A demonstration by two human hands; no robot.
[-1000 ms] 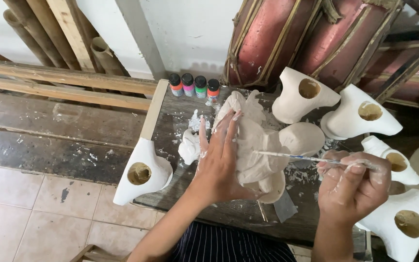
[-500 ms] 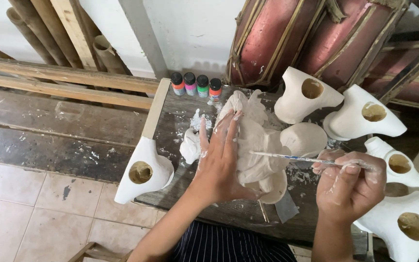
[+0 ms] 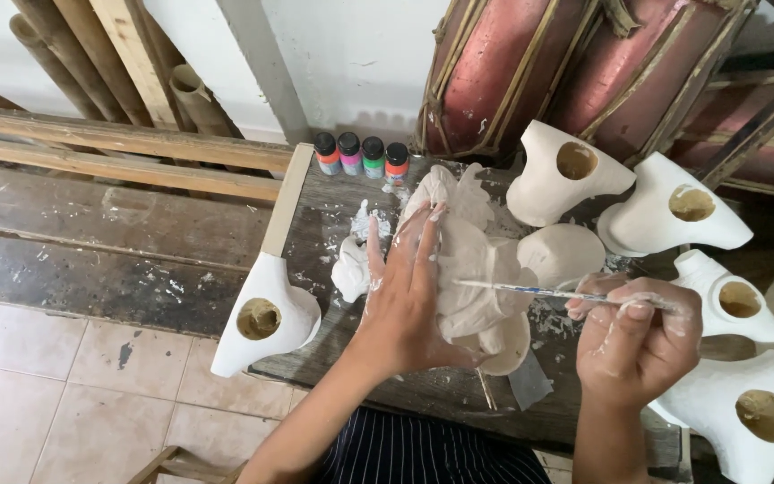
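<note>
The white clay figure [image 3: 472,269] lies in the middle of the dark wooden bench [image 3: 315,224], right in front of you. Your left hand [image 3: 405,296] lies flat on top of it, with its fingers [image 3: 423,246] spread wide and straight, pressing it down. They are smeared with white.

Your right hand [image 3: 638,336] is just to the right of the figure. Its fingers are closed tight around a thin paintbrush [image 3: 539,291]. The brush points left, and its tip touches the side of the figure.

Just left of your left hand sits a small white lump [image 3: 351,269] on the bench. At the back of the bench stand four little paint bottles [image 3: 360,154] in a row, with black caps.

White hollow pieces, each with a round hole, lie around you. One white piece [image 3: 266,314] sits at the left edge of the bench, near your left arm. Two more pieces [image 3: 566,170] lie behind the figure to the right, and others [image 3: 745,305] lie on the far right near your right hand.

Behind the bench lean red drums [image 3: 512,63] and bamboo poles [image 3: 73,54]. The floor [image 3: 47,376] has pale tiles.
</note>
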